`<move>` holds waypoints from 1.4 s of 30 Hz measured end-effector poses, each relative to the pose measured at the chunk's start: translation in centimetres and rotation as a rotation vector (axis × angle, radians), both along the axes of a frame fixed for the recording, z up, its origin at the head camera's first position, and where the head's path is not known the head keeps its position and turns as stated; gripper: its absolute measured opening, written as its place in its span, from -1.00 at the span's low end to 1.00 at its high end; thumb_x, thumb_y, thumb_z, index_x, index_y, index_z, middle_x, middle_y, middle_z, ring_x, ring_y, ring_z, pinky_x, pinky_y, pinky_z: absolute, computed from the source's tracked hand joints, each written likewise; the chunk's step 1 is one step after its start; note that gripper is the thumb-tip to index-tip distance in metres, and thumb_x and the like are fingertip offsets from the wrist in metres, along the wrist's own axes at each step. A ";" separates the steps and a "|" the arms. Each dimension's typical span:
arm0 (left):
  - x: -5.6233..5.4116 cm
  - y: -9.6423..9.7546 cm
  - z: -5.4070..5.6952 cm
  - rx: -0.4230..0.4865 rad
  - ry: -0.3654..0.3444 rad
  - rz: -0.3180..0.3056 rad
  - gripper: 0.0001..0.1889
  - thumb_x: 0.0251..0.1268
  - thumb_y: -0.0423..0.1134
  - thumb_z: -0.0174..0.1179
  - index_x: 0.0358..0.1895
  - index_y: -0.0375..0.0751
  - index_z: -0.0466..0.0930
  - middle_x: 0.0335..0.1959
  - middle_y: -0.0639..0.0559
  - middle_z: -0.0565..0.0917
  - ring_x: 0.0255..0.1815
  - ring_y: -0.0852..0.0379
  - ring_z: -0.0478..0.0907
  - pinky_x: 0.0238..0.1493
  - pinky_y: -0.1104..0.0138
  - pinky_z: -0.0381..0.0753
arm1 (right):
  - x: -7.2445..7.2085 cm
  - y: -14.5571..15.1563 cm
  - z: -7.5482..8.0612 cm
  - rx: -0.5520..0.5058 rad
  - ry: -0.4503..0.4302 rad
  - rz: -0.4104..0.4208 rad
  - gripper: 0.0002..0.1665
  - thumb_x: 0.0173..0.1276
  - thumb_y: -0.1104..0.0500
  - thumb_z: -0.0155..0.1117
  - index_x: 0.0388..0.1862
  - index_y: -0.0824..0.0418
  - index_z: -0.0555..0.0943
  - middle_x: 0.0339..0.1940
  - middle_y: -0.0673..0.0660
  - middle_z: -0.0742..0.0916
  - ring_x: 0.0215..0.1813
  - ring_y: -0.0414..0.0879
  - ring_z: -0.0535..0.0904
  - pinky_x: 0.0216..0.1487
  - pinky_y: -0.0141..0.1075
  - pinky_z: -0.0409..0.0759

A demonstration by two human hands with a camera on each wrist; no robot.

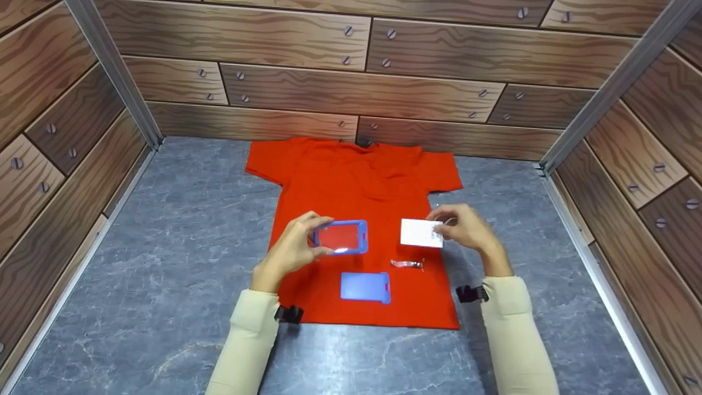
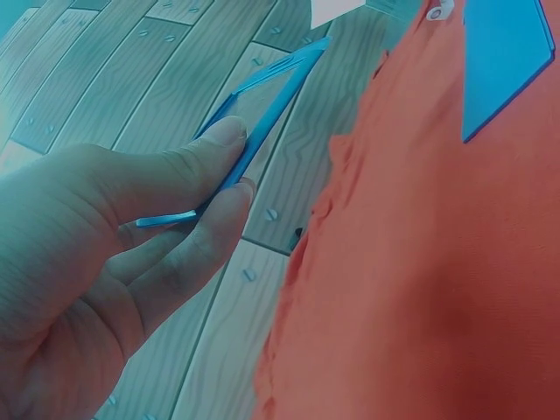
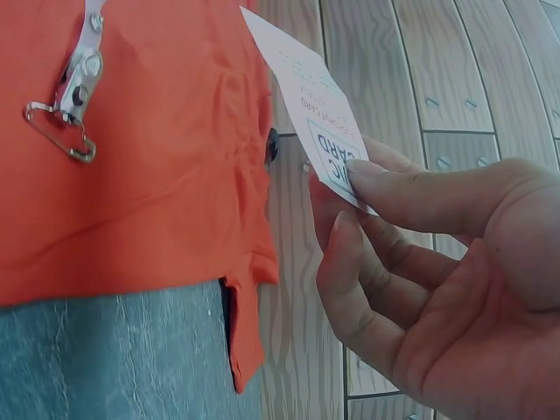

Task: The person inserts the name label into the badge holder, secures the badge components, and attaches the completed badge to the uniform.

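My left hand (image 1: 296,247) pinches the left end of a blue badge holder frame (image 1: 364,224) with a clear window, held above the red T-shirt (image 1: 329,192). Thumb and fingers grip its edge in the left wrist view. Over the shirt's right side, my right hand (image 1: 464,226) pinches a white printed card (image 1: 419,232) by its right edge. The right wrist view shows the word "CARD" on that card. Below and between the hands lies a blue badge holder back panel (image 1: 363,286). A metal badge clip with a strap (image 1: 407,264) rests on the shirt under the card.
The shirt lies flat on a grey marbled table (image 1: 186,219). Wood-patterned walls (image 1: 296,82) stand at the back and both sides, joined by metal corner posts (image 1: 609,82). A small black camera (image 1: 290,314) sits on the left wrist, another (image 1: 469,294) on the right.
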State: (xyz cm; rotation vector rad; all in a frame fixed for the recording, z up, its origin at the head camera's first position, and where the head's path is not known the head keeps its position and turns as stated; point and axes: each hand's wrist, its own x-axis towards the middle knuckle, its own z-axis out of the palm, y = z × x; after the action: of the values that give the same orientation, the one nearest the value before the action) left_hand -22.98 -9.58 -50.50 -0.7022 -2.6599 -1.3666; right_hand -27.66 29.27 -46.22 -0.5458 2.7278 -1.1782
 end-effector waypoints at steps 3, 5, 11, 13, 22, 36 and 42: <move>0.1 0.1 0.0 -0.004 -0.004 -0.007 -0.41 0.14 -0.32 0.53 0.29 -0.23 0.62 -0.06 -0.09 0.61 -0.19 0.04 0.60 -0.31 0.37 0.74 | 0.3 -0.2 0.0 -0.008 0.006 0.005 -0.75 0.32 0.47 0.33 -0.03 0.42 0.73 -0.12 0.45 0.77 -0.28 0.00 0.66 -0.37 -0.46 0.59; 0.1 0.2 0.0 -0.002 -0.006 -0.012 -0.41 0.14 -0.32 0.53 0.29 -0.23 0.62 -0.05 -0.09 0.61 -0.18 0.02 0.61 -0.30 0.36 0.74 | 0.5 -0.4 0.0 -0.017 0.003 0.004 -0.75 0.32 0.47 0.33 -0.03 0.42 0.72 -0.12 0.45 0.77 -0.29 -0.01 0.65 -0.36 -0.46 0.60; 0.0 0.4 -0.1 0.001 -0.010 -0.025 -0.42 0.13 -0.33 0.54 0.28 -0.21 0.63 -0.05 -0.06 0.62 -0.18 0.04 0.60 -0.30 0.36 0.74 | 0.8 -0.7 0.0 -0.036 0.019 -0.005 -0.76 0.34 0.47 0.32 -0.03 0.39 0.73 -0.15 0.42 0.77 -0.31 0.02 0.67 -0.34 -0.44 0.61; 0.0 0.5 -0.1 0.000 -0.014 -0.025 -0.41 0.13 -0.34 0.54 0.28 -0.20 0.63 -0.05 -0.07 0.62 -0.18 0.03 0.60 -0.29 0.36 0.74 | 1.0 -0.9 0.0 -0.041 0.033 -0.008 -0.76 0.34 0.47 0.32 -0.03 0.37 0.73 -0.15 0.40 0.78 -0.29 0.04 0.68 -0.31 -0.45 0.61; 0.0 0.7 -0.3 0.021 -0.018 -0.046 -0.42 0.15 -0.34 0.52 0.29 -0.22 0.62 0.00 -0.21 0.62 -0.05 -0.23 0.65 -0.17 0.17 0.80 | 2.1 -1.6 0.2 -0.091 0.040 -0.021 -0.73 0.34 0.44 0.35 0.01 0.40 0.72 -0.08 0.39 0.78 -0.25 0.03 0.69 -0.27 -0.48 0.60; 0.0 0.9 -0.3 0.012 -0.033 -0.046 -0.42 0.15 -0.34 0.53 0.29 -0.20 0.62 0.04 -0.25 0.63 0.04 -0.27 0.63 -0.17 0.19 0.80 | 2.6 -2.8 -0.3 -0.102 0.046 0.017 -0.75 0.37 0.44 0.33 0.00 0.32 0.75 -0.06 0.29 0.79 -0.20 0.00 0.63 -0.09 -0.45 0.61; 0.0 1.0 -0.3 0.009 -0.045 -0.046 -0.42 0.16 -0.35 0.52 0.30 -0.18 0.61 0.06 -0.24 0.62 0.05 -0.27 0.62 -0.18 0.22 0.79 | 2.9 -3.6 -0.5 -0.146 0.035 0.040 -0.75 0.36 0.43 0.34 -0.01 0.34 0.74 -0.10 0.34 0.78 -0.27 -0.07 0.64 -0.17 -0.46 0.62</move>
State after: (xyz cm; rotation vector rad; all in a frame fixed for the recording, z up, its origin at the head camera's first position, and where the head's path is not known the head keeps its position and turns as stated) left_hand -22.93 -8.56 -50.80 -0.7456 -2.6857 -1.4219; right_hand -24.71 25.67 -46.67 -0.6413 2.6602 -1.3777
